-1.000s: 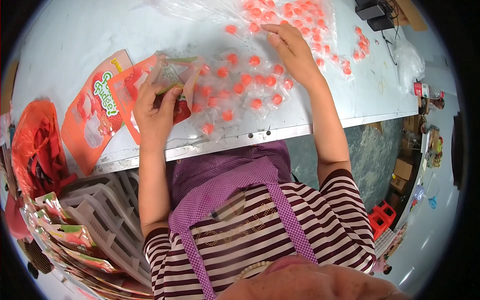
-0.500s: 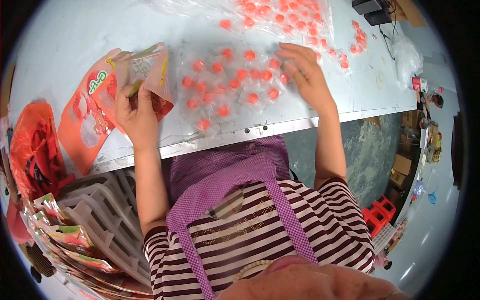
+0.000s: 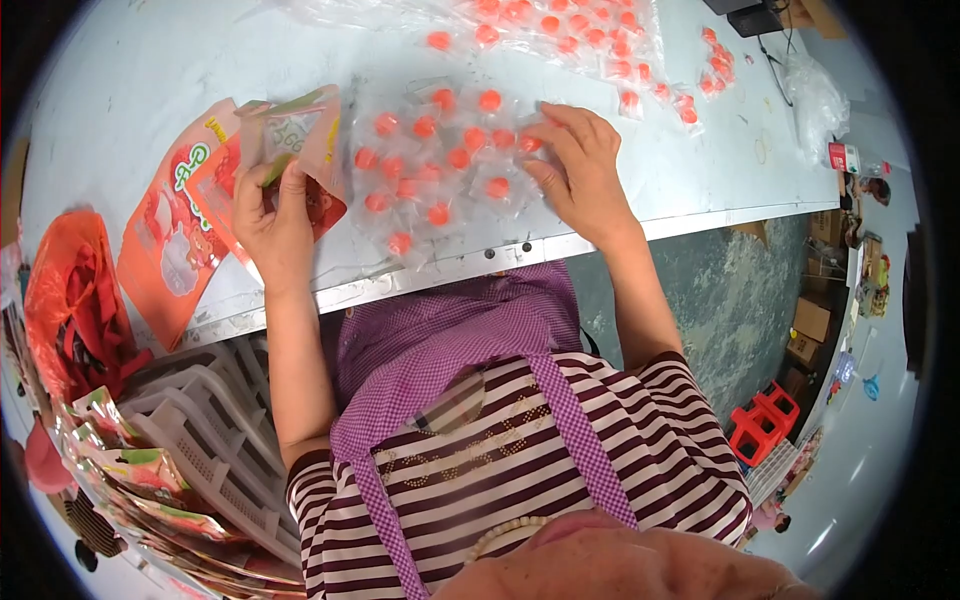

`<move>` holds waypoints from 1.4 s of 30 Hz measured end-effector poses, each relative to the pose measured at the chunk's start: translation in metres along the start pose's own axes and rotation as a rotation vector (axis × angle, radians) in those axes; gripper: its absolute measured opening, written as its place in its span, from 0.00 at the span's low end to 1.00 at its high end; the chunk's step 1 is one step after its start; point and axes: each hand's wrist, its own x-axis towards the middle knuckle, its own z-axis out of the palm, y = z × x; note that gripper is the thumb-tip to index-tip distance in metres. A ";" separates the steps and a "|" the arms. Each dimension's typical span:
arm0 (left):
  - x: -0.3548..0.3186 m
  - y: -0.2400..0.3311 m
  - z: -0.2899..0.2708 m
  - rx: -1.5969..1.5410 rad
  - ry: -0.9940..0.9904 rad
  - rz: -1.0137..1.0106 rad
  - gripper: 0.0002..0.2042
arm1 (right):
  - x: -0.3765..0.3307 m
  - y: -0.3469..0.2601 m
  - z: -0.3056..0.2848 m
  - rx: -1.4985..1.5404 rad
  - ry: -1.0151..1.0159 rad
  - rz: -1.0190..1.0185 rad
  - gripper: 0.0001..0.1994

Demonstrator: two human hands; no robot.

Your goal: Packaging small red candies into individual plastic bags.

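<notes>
My left hand [image 3: 273,215] pinches the edge of a red and tan printed pouch [image 3: 318,150], thumb on the near side. The pouch's upper end gapes, showing its pale inside. Beneath it, flat printed pouches [image 3: 170,235] overlap on the table. To its right lies a loose group of small clear packets with round orange-red pieces [image 3: 458,158]. My right hand [image 3: 587,175] reaches over the right edge of this group, fingers bent and thumb apart, fingertips at one packet [image 3: 530,143]. Whatever lies under the palm is hidden.
More packets [image 3: 595,36] lie on clear plastic at the far side. The table's metal edge [image 3: 440,262] runs before me. At left are a red plastic bag [image 3: 75,290], pale plastic crates [image 3: 200,420] and stacked pouches [image 3: 150,480]. A red stool [image 3: 765,420] stands at right.
My right hand has moved left and slightly nearer, over the right-hand packets, covering some seen before. My left hand keeps its hold on the pouch.
</notes>
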 end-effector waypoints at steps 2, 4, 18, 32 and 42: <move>0.000 -0.001 0.000 -0.011 -0.002 -0.017 0.04 | 0.001 0.003 -0.002 -0.022 0.022 -0.009 0.18; 0.001 -0.002 -0.002 0.015 -0.034 -0.007 0.04 | 0.004 -0.002 -0.005 -0.042 0.042 -0.020 0.19; -0.002 0.012 0.003 -0.067 -0.067 -0.057 0.03 | 0.026 -0.022 0.001 0.010 0.040 -0.118 0.16; 0.000 0.012 0.004 0.016 -0.093 0.019 0.04 | 0.046 -0.033 0.014 -0.049 -0.047 -0.136 0.19; 0.000 0.010 0.003 -0.017 -0.097 -0.011 0.04 | 0.046 -0.027 0.013 -0.100 -0.195 -0.174 0.21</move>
